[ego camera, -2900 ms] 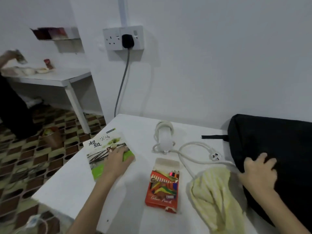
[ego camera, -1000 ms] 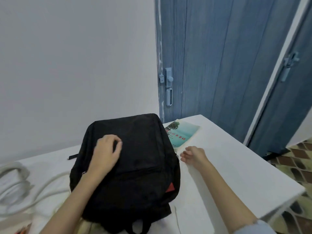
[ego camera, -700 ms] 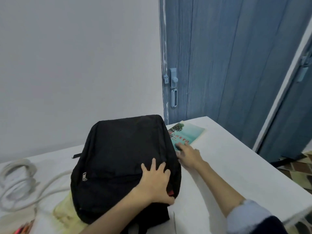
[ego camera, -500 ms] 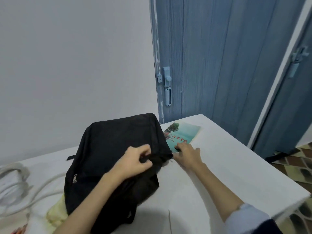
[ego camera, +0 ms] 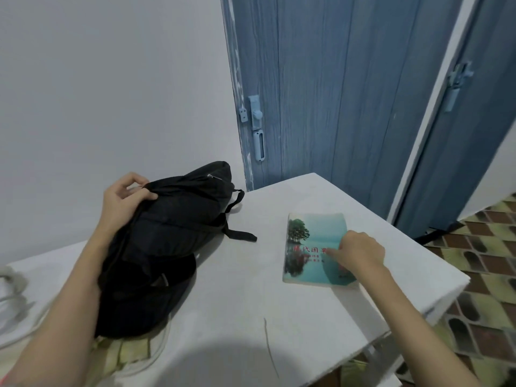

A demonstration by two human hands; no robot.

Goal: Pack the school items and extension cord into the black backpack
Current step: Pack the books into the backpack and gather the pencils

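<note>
The black backpack [ego camera: 156, 247] lies bunched up on the left half of the white table [ego camera: 245, 308], its straps trailing toward the middle. My left hand [ego camera: 122, 199] grips a fold of its fabric near the top edge. A teal book [ego camera: 310, 247] with a tree picture and red characters lies flat on the right half. My right hand [ego camera: 357, 252] rests on that book's right side, fingers pointing left across the cover. A loop of the white extension cord [ego camera: 12, 297] shows at the left edge.
A yellow cloth [ego camera: 125, 353] pokes out from under the backpack's near end. Blue doors [ego camera: 321, 93] stand behind the table's far right corner. The table's right edge [ego camera: 418, 311] drops to a patterned tile floor [ego camera: 488, 289].
My left hand has pulled the backpack leftward off the teal book, which now lies fully uncovered. My right hand has stayed on the book.
</note>
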